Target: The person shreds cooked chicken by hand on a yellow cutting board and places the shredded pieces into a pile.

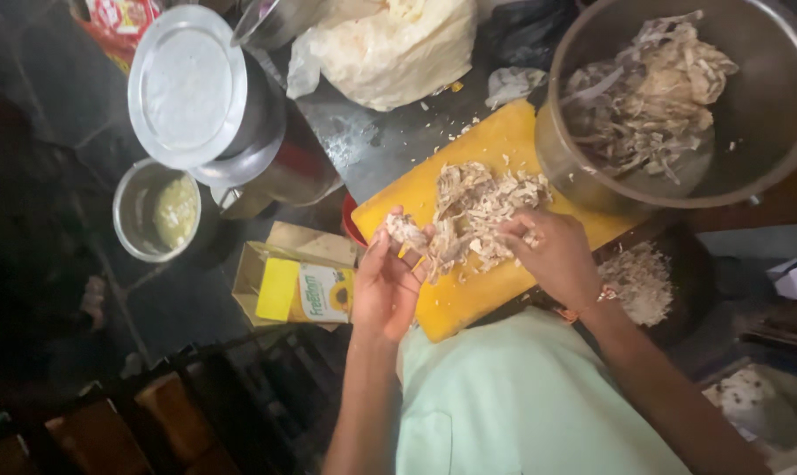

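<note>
Shredded meat on board, big pot right of board, lidded vessel left, small bowl before it, carton beside left hand, right hand on meat

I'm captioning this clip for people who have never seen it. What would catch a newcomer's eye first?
The bright yellow cutting board at centre, heaped with pale shredded meat, stands out against the dark counter. The left hand cups a piece of meat while the right hand picks at the heap. At upper right, a large round steel bowl holds more shreds.
</note>
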